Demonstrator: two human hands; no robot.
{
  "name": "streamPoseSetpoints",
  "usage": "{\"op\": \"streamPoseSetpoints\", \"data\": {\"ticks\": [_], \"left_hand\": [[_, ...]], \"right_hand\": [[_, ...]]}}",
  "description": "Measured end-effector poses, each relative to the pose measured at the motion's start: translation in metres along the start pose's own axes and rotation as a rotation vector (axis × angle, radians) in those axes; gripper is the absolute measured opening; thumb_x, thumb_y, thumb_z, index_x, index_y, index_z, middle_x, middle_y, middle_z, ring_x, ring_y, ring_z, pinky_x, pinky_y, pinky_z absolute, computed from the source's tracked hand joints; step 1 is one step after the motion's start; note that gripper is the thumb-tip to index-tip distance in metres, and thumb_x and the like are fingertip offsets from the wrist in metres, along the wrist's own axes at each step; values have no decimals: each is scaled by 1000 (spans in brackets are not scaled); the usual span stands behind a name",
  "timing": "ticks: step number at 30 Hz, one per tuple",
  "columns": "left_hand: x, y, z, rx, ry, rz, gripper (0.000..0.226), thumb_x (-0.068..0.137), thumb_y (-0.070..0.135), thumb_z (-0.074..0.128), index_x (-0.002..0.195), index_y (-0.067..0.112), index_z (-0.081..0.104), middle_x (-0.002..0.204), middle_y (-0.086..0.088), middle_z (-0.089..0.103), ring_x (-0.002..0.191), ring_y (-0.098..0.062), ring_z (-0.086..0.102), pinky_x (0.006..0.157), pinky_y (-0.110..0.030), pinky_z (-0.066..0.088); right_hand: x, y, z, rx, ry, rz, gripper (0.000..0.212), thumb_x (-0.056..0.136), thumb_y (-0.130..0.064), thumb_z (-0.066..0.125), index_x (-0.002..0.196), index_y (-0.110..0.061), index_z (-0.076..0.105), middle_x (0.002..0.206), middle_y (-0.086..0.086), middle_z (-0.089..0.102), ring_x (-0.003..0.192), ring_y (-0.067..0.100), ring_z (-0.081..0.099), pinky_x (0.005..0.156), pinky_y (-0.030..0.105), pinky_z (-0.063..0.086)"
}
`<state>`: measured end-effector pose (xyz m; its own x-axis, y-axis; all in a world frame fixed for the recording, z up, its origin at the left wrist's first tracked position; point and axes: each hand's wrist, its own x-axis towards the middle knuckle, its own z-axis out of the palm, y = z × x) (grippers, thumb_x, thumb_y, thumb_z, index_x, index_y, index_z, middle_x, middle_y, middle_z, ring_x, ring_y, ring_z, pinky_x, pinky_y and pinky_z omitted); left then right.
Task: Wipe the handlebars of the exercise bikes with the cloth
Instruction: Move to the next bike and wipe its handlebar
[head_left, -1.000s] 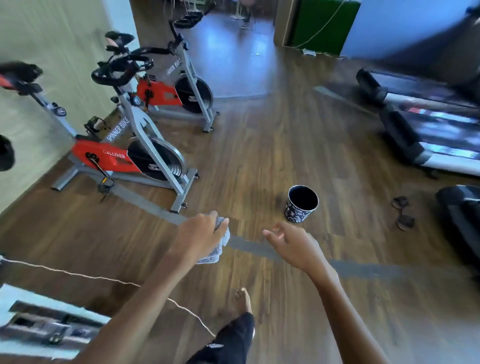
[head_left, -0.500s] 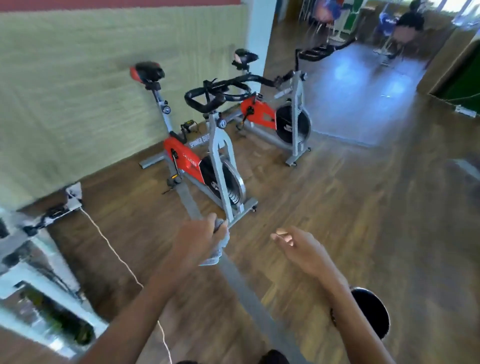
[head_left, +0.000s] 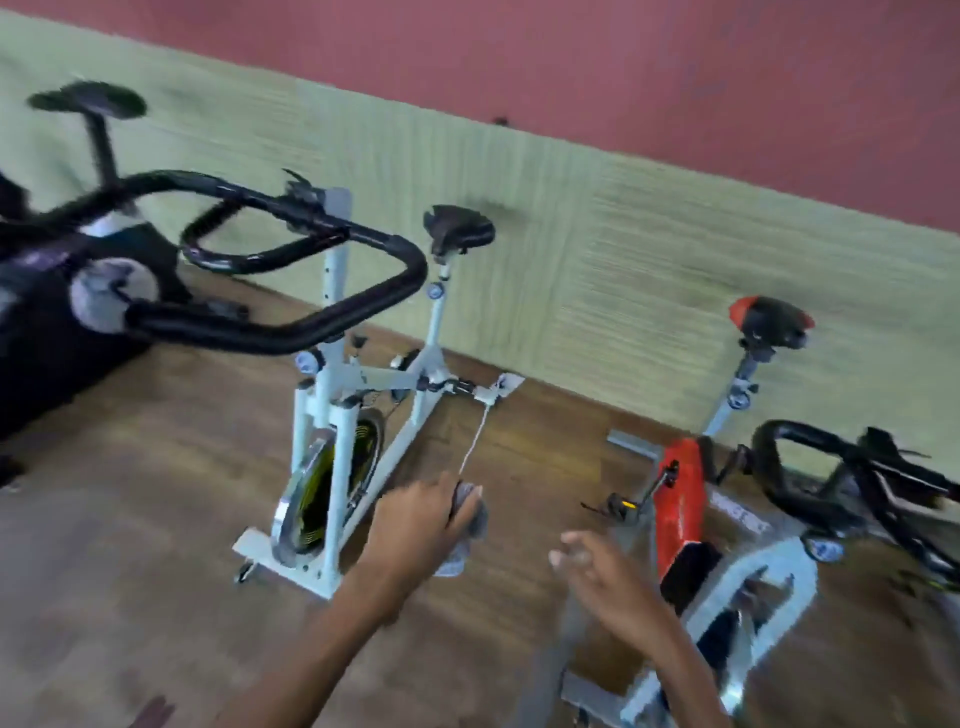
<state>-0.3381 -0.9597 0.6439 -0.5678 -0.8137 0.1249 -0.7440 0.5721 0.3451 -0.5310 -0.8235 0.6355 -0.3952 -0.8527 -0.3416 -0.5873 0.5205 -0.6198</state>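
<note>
My left hand (head_left: 415, 525) grips a bunched grey cloth (head_left: 470, 519) in mid-air, low in the middle of the view. My right hand (head_left: 608, 587) hangs beside it with loosely spread fingers and holds nothing. A white exercise bike (head_left: 332, 415) stands ahead, its black padded handlebars (head_left: 291, 322) reaching out to the upper left of my left hand. A red and grey exercise bike (head_left: 685, 504) stands to the right, with its black handlebars (head_left: 810, 467) at the right edge. The picture is blurred by motion.
A black machine (head_left: 47, 312) fills the left edge. A white cable (head_left: 475, 441) runs from a wall socket (head_left: 506, 387) across the wooden floor. A green-panelled wall (head_left: 623, 270) stands behind the bikes. A grey strip crosses the floor below my right hand.
The view has swung left: the red bike moved from the centre to the right, and the white bike and black machine came into view. Both hands keep the same pose, cloth still held.
</note>
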Motion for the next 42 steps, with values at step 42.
{"op": "streamPoseSetpoints", "data": {"ticks": [42], "left_hand": [[55,-84,-174,-270,1147,-858,34,96,33,33,102,9,55,98,-6,64,89,-24,59,85,-47,48]], "right_hand": [[220,-268,25,-298,354,-1295,64,100,-58,18,98,-17,67,88,-1,68,86,23,59,90,39,36]]}}
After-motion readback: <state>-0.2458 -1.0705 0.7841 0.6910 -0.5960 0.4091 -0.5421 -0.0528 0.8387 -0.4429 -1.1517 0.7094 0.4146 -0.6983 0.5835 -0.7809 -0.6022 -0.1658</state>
